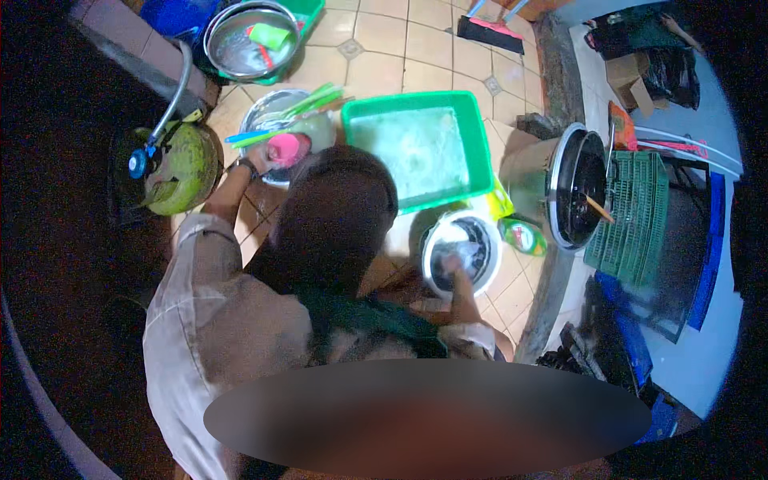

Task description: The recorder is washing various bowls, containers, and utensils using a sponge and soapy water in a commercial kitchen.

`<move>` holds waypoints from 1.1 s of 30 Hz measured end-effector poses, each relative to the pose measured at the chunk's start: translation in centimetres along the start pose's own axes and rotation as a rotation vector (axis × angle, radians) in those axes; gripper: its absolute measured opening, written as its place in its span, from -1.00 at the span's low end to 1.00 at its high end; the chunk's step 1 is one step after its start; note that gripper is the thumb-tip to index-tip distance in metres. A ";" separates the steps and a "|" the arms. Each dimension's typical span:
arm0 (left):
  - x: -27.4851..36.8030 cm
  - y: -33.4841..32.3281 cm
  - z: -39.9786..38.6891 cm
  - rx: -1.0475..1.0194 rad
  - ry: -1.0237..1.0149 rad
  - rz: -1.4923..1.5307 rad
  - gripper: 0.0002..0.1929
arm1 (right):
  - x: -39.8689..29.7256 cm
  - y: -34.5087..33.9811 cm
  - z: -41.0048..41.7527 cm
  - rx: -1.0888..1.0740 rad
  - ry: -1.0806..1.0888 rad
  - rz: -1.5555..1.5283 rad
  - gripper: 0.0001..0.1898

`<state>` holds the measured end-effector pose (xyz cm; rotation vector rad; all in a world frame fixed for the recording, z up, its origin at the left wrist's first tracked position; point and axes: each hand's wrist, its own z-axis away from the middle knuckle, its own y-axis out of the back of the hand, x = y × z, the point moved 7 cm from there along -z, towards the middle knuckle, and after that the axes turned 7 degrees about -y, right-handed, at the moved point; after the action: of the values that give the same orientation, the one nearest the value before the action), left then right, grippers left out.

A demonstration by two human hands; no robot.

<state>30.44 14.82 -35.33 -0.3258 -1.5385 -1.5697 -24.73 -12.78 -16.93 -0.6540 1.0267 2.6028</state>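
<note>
My left hand [258,159], a band at its wrist, grips a pink plastic cup [285,150] over the near rim of a metal basin [247,117]. Green and blue long-handled items [312,101] lie across that basin. My right hand [454,264] is down inside a light-rimmed metal pot [497,264]; it is blurred, and whether it holds anything cannot be told. Between and beyond my hands sits a green plastic tub [482,141] with a pale, wet-looking inside. A green soap pack [523,236] and a yellow packet [501,201] lie beside the pot.
A green gas cylinder [189,171] with a hose stands left. Farther back is a steel basin [207,45] holding green and red items. On the right are a large pot [528,174] with a dark inside, a green crate [630,216] and a cardboard box [627,75]. A broom head [491,36] rests on the tiles.
</note>
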 end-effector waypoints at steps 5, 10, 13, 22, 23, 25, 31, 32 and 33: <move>11.4 5.8 0.6 0.436 0.094 0.004 -0.54 | -2.2 -2.4 -0.9 -0.029 -0.015 -0.085 -0.75; 16.9 7.8 1.6 0.558 0.258 1.116 -0.61 | -5.1 -3.3 -1.2 -0.129 0.015 -0.143 -0.75; 21.6 8.7 -1.6 0.411 0.178 1.368 -0.61 | -6.4 -2.5 -0.1 -0.165 0.028 -0.162 -0.74; 41.2 6.9 -8.3 -0.496 0.161 1.555 -0.58 | -5.3 6.0 4.1 -0.148 0.037 -0.315 -0.73; 43.2 5.8 -8.5 -0.563 0.236 1.536 -0.61 | -5.4 7.6 4.5 -0.083 0.091 -0.342 -0.73; 48.2 4.7 -7.5 -0.674 0.235 1.461 -0.61 | -5.3 10.1 5.3 0.099 0.275 -0.612 -0.73; 55.5 -4.7 -4.0 -0.963 0.219 1.440 -0.62 | -12.8 12.7 11.3 0.187 0.738 -1.089 -0.61; 56.6 -6.3 -2.6 -0.990 0.245 1.444 -0.60 | -13.9 12.6 11.7 0.219 0.811 -1.023 -0.63; 57.6 -7.6 -1.2 -1.034 0.257 1.419 -0.60 | -14.8 12.3 12.1 0.253 0.875 -0.952 -0.64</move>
<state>-7.51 -10.48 0.63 -1.3392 0.0568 -0.9414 -20.63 -14.27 5.39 -1.7429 0.8665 1.3174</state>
